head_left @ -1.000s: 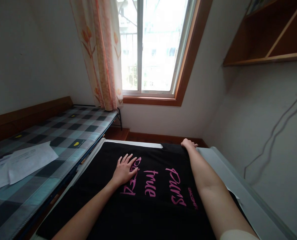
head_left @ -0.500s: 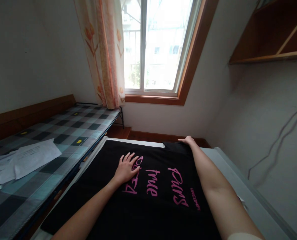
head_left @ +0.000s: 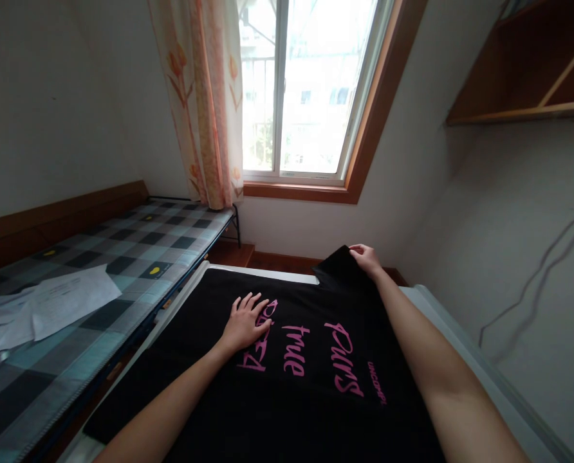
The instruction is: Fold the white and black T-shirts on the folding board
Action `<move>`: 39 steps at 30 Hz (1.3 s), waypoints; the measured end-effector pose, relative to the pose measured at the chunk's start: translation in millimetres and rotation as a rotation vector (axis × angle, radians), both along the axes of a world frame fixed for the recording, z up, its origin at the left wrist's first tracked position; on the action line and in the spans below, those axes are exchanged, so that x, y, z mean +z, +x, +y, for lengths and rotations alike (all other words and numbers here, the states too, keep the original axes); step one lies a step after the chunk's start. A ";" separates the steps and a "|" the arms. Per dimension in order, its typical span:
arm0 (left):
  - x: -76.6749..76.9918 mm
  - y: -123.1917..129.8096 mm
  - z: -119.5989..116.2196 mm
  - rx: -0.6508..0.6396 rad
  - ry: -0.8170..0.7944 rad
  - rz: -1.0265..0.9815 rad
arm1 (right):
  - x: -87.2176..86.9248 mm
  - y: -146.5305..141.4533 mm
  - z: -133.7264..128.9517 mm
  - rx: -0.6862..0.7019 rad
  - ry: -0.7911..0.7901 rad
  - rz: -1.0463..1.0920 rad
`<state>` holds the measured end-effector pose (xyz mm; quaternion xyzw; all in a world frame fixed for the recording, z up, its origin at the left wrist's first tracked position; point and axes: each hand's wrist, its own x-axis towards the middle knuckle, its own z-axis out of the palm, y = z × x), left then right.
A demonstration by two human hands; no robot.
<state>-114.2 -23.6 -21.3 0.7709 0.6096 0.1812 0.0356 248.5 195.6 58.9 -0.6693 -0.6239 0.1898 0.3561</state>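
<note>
A black T-shirt (head_left: 311, 411) with pink lettering lies spread over a white table (head_left: 425, 308). My left hand (head_left: 247, 321) rests flat on the lettering, fingers spread. At the far right side, my right hand (head_left: 365, 258) pinches the edge of a sleeve (head_left: 342, 267) and holds it raised above the table's far edge. The rest of the shirt lies mostly flat; its near part runs out of view between my forearms.
Left of the table stands a bed (head_left: 181, 244) with a checked mattress, papers (head_left: 74, 302) on it. A window (head_left: 311, 96) and a flowered curtain (head_left: 210, 109) are ahead. A wooden shelf (head_left: 523, 77) hangs upper right, above a cable (head_left: 523, 296).
My right hand has closed on the sleeve and lifted it up from the table's far edge. My left hand stays in place on the shirt.
</note>
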 end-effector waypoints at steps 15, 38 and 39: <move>-3.7 -1.3 3.4 0.007 0.002 0.010 | 13.5 59.7 -201.7 0.628 -0.461 -0.088; 16.9 129.1 70.6 -0.196 -0.366 -0.683 | -78.2 46.3 -152.2 -0.098 -0.004 0.053; 16.9 133.4 72.7 -0.192 -0.368 -0.682 | -79.1 47.7 -152.0 -0.102 -0.008 0.063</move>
